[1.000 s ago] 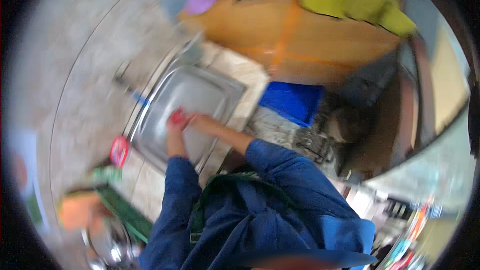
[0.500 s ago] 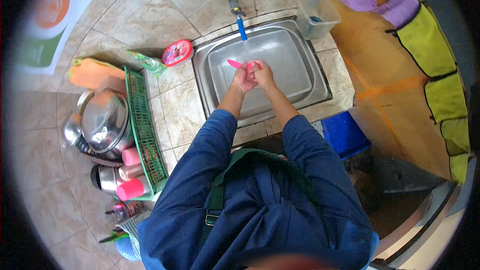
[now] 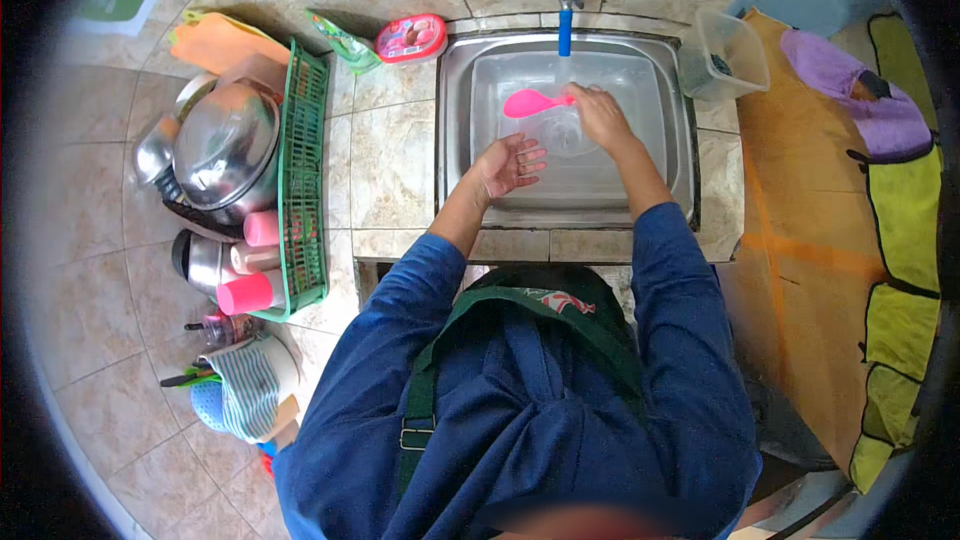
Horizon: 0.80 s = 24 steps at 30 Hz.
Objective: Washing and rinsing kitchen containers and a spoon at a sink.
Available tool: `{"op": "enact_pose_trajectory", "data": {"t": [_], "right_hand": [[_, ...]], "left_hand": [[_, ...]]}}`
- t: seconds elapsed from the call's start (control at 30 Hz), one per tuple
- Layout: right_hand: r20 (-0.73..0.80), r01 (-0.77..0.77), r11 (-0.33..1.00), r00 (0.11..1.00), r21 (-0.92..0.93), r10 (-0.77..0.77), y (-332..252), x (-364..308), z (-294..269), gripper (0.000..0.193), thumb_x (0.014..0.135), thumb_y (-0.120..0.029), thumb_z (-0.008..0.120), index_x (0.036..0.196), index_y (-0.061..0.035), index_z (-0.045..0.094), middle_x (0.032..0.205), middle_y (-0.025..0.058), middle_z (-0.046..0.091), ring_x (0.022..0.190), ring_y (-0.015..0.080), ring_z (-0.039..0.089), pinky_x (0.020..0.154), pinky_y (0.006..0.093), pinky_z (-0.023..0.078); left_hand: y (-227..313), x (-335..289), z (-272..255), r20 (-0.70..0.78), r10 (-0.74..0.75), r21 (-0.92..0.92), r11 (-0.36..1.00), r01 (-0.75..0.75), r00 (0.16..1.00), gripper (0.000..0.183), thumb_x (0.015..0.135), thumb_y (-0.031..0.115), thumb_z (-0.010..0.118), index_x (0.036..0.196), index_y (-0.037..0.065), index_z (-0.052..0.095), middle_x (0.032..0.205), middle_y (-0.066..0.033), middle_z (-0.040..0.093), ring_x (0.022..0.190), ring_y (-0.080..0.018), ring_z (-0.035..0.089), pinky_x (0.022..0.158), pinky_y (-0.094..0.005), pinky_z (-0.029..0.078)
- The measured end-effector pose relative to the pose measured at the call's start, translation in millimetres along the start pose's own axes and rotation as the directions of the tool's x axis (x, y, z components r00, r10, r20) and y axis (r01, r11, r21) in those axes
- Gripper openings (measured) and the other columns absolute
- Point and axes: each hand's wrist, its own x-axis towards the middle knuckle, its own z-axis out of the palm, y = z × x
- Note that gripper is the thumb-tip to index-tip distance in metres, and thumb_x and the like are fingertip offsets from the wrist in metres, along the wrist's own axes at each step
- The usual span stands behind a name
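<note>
Fingers of the right hand (image 3: 601,118) clamp a handle, pointing left; the left hand's (image 3: 512,167), slightly apart, lie nearer the body, palm upward. Beneath both spans the sink (image 3: 453,140), rim clear of all fingertips. Beyond, leftward: a printed red box (image 3: 411,38). Left of the right fingertips: the gripped pink spoon (image 3: 533,103).

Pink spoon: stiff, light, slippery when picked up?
Probably stiff: the pink spoon juts out from the right hand with no visible sag. Likely light, as it looks like plastic and the fingertips pinch its handle. Maybe slippery, since it's just below the tap and probably wet.
</note>
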Motion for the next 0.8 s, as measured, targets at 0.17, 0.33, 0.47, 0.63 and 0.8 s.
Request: {"op": "enact_pose_trajectory", "data": {"t": [0.17, 0.33, 0.47, 0.63, 0.8], "right_hand": [[-0.143, 0.003, 1.000, 0.990, -0.020, -0.005, -3, -16, -15, 0.026, 0.080, -0.004, 0.049, 0.101, -0.0134, 0.061, 0.085, 0.0080, 0.064, 0.080, 0.0261, 0.055, 0.074, 0.0353, 0.042], [-0.258, -0.019, 0.997, 0.965, 0.070, 0.036, -7, -19, 9, 0.026, 0.083, -0.006, 0.047, 0.102, -0.0148, 0.062, 0.084, 0.0097, 0.064, 0.079, 0.0277, 0.057, 0.072, 0.0391, 0.044], [-0.297, -0.060, 0.939, 0.940, 0.337, 0.167, -12, -20, 29, 0.022, 0.085, -0.007, 0.048, 0.103, -0.0115, 0.060, 0.091, 0.0113, 0.064, 0.077, 0.0264, 0.062, 0.070, 0.0382, 0.047], [-0.151, -0.291, 0.810, 0.896, 0.508, 0.417, -18, -32, 45, 0.022, 0.086, -0.005, 0.047, 0.106, -0.0089, 0.057, 0.094, 0.0099, 0.064, 0.074, 0.0202, 0.064, 0.069, 0.0331, 0.047], [-0.186, -0.334, 0.779, 0.851, 0.530, 0.491, -22, -45, 60, 0.022, 0.086, -0.005, 0.047, 0.107, -0.0071, 0.052, 0.092, 0.0087, 0.064, 0.074, 0.0184, 0.064, 0.066, 0.0310, 0.048]], "left_hand": [[-7, -1, -9, -0.010, 0.023, -0.036, 0.999, -0.024, 1.000, 0.045, 0.093, 0.041, 0.036, 0.127, 0.011, 0.041, 0.121, -0.0062, 0.052, 0.111, -0.0224, 0.046, 0.099, -0.0423, 0.029], [-9, 8, -9, -0.042, 0.031, -0.031, 0.999, -0.033, 0.999, 0.040, 0.093, 0.038, 0.037, 0.122, 0.012, 0.045, 0.120, -0.0052, 0.053, 0.110, -0.0204, 0.047, 0.095, -0.0399, 0.033], [-9, 14, -6, -0.034, 0.097, -0.072, 0.992, -0.099, 0.995, 0.037, 0.092, 0.033, 0.041, 0.123, 0.012, 0.043, 0.121, -0.0052, 0.052, 0.109, -0.0190, 0.048, 0.090, -0.0366, 0.037], [5, 27, 11, -0.146, 0.343, -0.045, 0.935, -0.353, 0.928, 0.038, 0.089, 0.020, 0.051, 0.124, 0.010, 0.040, 0.114, -0.0031, 0.056, 0.105, -0.0154, 0.050, 0.085, -0.0330, 0.040], [11, 59, 40, -0.136, 0.344, -0.067, 0.932, -0.355, 0.929, 0.033, 0.090, 0.012, 0.047, 0.122, 0.009, 0.042, 0.109, -0.0037, 0.057, 0.101, -0.0145, 0.051, 0.084, -0.0327, 0.041]]}}
